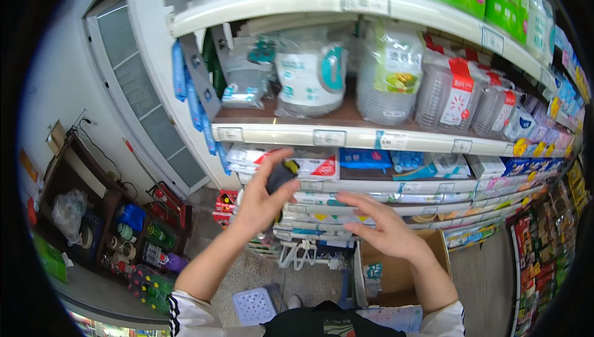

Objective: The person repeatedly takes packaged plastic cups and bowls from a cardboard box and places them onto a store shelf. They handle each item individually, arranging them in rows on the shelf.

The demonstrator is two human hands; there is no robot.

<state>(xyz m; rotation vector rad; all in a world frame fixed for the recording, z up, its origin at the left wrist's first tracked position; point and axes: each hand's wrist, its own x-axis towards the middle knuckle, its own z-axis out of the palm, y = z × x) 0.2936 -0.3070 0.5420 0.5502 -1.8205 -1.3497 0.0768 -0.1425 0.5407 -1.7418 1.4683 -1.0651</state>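
My left hand is raised before the shelves, its fingers and thumb around a small dark grey object with yellow parts. Blur and my fingers hide what that object is. My right hand is held to the right with fingers apart and nothing in it, in front of the lower shelf edges. Beyond my left hand lie flat white-and-red packets on a shelf. Higher up stand a bag of clear plastic tableware, a stack of clear round containers and red-banded packs of clear containers.
An open cardboard box stands on the floor below my right arm. Beside my foot is a light-coloured plastic stool. White hooks jut from the lower rack. A dark wooden cabinet and a glazed door are at left.
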